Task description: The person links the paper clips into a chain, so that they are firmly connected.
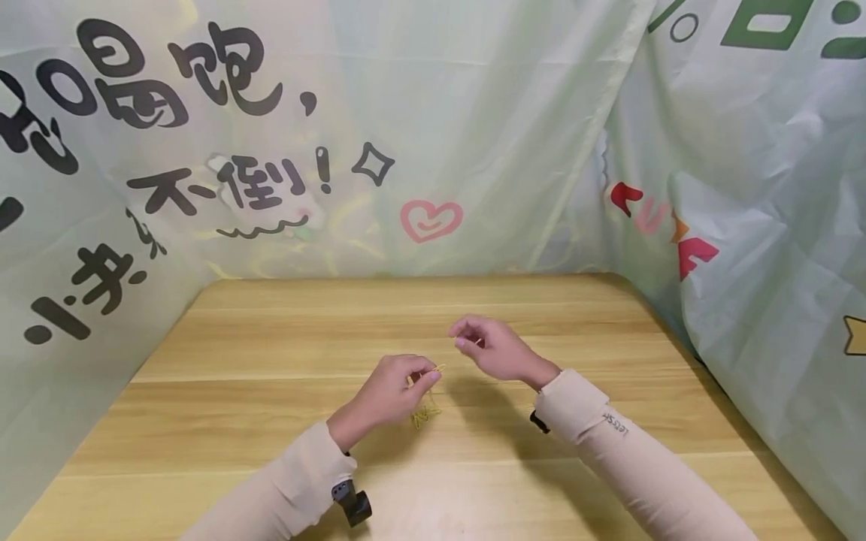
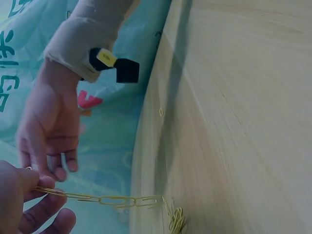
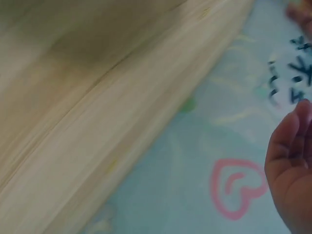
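My left hand pinches one end of a chain of gold paper clips between thumb and index finger, a bit of clip poking out past the fingertips. From there the linked clips hang down, and the lower part bunches into a small tangle close over the table. My right hand is raised ahead and to the right of the left one, its fingers loosely bent and a gap showing between thumb and index finger. Nothing shows in its grasp. In the right wrist view only part of that hand appears, at the right edge.
A wooden table lies under both hands. One loose clip rests on it in the left wrist view. Printed cloth hangs behind the table and along its sides. Each wrist bears a small black camera.
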Demonstrator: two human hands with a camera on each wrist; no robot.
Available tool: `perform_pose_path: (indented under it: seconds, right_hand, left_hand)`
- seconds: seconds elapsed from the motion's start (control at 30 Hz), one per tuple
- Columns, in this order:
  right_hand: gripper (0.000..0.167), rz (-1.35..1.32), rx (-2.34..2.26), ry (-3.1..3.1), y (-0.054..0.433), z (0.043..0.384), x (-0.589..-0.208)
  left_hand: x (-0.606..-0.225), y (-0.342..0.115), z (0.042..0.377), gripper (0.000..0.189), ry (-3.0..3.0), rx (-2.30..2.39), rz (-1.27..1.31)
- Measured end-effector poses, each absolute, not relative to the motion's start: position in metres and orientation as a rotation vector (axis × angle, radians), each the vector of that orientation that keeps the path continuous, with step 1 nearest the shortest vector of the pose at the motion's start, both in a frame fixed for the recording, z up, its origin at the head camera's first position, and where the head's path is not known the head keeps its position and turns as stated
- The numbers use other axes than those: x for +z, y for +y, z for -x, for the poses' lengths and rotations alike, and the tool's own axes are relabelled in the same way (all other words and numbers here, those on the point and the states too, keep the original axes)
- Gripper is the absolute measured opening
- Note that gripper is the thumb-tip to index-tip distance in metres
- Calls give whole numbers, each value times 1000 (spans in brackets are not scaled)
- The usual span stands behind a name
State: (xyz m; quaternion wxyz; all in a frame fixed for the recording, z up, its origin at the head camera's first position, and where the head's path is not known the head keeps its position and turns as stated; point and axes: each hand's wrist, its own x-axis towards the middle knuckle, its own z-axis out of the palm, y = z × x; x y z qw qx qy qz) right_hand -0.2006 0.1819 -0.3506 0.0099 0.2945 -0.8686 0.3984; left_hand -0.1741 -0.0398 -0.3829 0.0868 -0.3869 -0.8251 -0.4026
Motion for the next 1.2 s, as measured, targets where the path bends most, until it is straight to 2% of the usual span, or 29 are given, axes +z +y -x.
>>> perform_pose_path:
  seconds: [0.33,0.5,0.8,1.07,1.2]
  right_hand:
    - [35,-676,847,-2995,216,240,-374]
    - [46,-677,685,-3129,223,253,-386]
    - [55,-655,566,-3356,222,271,-398]
    - [43,-690,404,-3386,221,270,-397]
    - [27,-795,431,-3237,220,267,-396]
  left_hand:
    - [-381,-48,174,17,-2470,-1226,1117]
    - [-381,-49,173,16,-2486,-1230,1136]
    - [-380,-49,170,16,-2553,-1231,1111]
    - [-380,-50,169,16,-2556,-1223,1116]
    - [-378,-51,169,16,-2549,-1221,1115]
